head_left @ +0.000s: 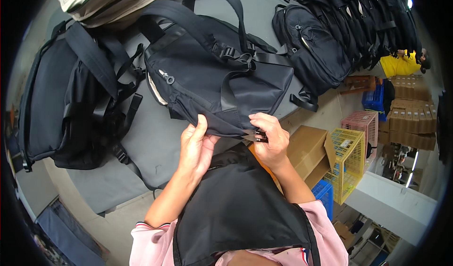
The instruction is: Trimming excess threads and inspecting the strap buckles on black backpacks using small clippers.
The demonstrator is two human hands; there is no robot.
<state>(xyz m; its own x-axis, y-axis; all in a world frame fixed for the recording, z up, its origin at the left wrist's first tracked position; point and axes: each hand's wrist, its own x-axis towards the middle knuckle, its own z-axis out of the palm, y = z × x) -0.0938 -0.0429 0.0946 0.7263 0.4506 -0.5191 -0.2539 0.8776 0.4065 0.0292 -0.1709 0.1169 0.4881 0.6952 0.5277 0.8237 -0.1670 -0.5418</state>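
Note:
A black backpack (203, 68) lies on the grey table in front of me, straps and buckles on top. My left hand (196, 145) pinches its near edge, thumb on top and fingers curled beneath the fabric. In my right hand (272, 141) is a small pair of thread snips (259, 135), gripped in the fingers. Their pointed metal blades face left, close to the near edge of the bag. Whether they touch fabric or a thread is too small to tell. A zipper pull (166, 76) shows on the bag's left part.
Another black backpack (56, 96) lies at the left, a beige bag (113, 2) behind it. More black backpacks (311, 44) are piled at the far right of the grey table (160, 160). Beyond its right edge stand a cardboard box (304, 145), a yellow crate (347, 157) and a person in yellow (400, 66).

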